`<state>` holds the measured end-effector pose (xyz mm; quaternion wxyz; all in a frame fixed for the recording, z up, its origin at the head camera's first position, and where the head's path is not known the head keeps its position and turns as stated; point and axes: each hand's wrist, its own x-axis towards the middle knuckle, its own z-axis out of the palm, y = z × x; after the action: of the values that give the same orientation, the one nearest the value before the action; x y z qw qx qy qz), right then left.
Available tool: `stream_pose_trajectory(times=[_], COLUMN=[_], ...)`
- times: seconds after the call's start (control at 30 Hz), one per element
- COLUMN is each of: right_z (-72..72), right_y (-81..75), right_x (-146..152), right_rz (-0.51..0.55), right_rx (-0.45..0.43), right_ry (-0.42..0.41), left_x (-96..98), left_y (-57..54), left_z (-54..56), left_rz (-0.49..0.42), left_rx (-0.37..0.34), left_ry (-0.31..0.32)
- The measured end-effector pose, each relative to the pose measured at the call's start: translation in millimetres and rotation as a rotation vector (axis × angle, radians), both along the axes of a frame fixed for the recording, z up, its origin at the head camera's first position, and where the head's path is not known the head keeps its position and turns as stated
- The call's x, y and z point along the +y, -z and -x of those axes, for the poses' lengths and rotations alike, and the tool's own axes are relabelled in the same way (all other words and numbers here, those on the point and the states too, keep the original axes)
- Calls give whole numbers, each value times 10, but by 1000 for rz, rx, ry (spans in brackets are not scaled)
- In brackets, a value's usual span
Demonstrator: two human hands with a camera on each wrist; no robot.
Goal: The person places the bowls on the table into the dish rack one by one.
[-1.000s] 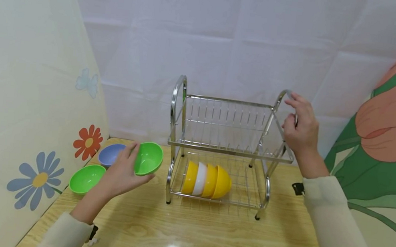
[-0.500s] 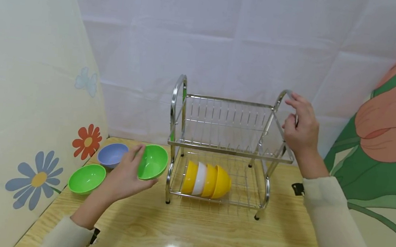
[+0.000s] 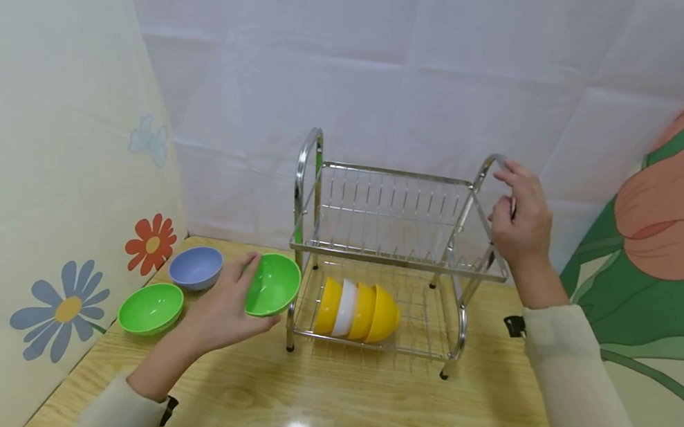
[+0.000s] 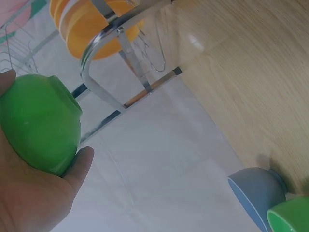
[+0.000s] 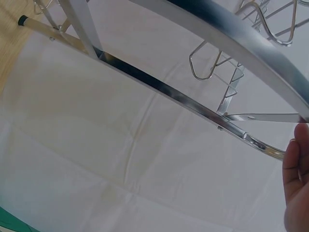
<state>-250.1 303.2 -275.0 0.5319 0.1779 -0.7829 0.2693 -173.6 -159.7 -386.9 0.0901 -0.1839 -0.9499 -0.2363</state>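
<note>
Left hand (image 3: pixel 228 313): thumb below and fingers above, spread as wide as the wall of a green bowl (image 3: pixel 274 285), gripping it tilted. Right hand (image 3: pixel 522 222): fingers curled round the right loop of the rack (image 3: pixel 399 263); firmness of grip cannot be told.

Clock from held bowl, head view: rack at 2 to 3 o'clock; on its lower tier at 3, yellow bowls (image 3: pixel 384 315) and a white bowl (image 3: pixel 345 310), nested sideways. Blue bowl (image 3: pixel 195 268) at 9, second green bowl (image 3: pixel 150 308) between 8 and 9, both on the table (image 3: pixel 235 397).

Change over the last second: held bowl moved towards 4, to the rack's left leg; blue bowl now uncovered; right hand unmoved. Judgement: carry towards rack under way, bowl not yet placed.

Unclear: bowl overlaps that leg, contact undetermined; left fingertips partly hidden; wrist views crop both hands.
</note>
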Motion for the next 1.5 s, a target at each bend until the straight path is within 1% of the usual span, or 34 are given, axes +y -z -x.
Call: stream_pose_trajectory(times=[0.27, 0.57, 0.8, 1.13, 1.37, 1.5], right_z=[-4, -4, -6, 4, -13, -35], right_y=[-6, -2, 2, -2, -9, -15], right_x=[-5, -9, -9, -4, -7, 2], right_rz=[4, 13, 10, 25, 19, -3], right_rx=[1, -1, -5, -6, -30, -45], right_ry=[0, -3, 0, -6, 2, 5], left_x=[120, 294, 405, 557, 632, 678], left_y=[-12, -46, -3, 3, -4, -7], left_z=[-43, -96, -119, -150, -183, -196], left_rz=[9, -7, -17, -40, -26, -32], left_rx=[-4, -4, 21, 37, 39, 39], left_ry=[27, 62, 103, 178, 205, 216])
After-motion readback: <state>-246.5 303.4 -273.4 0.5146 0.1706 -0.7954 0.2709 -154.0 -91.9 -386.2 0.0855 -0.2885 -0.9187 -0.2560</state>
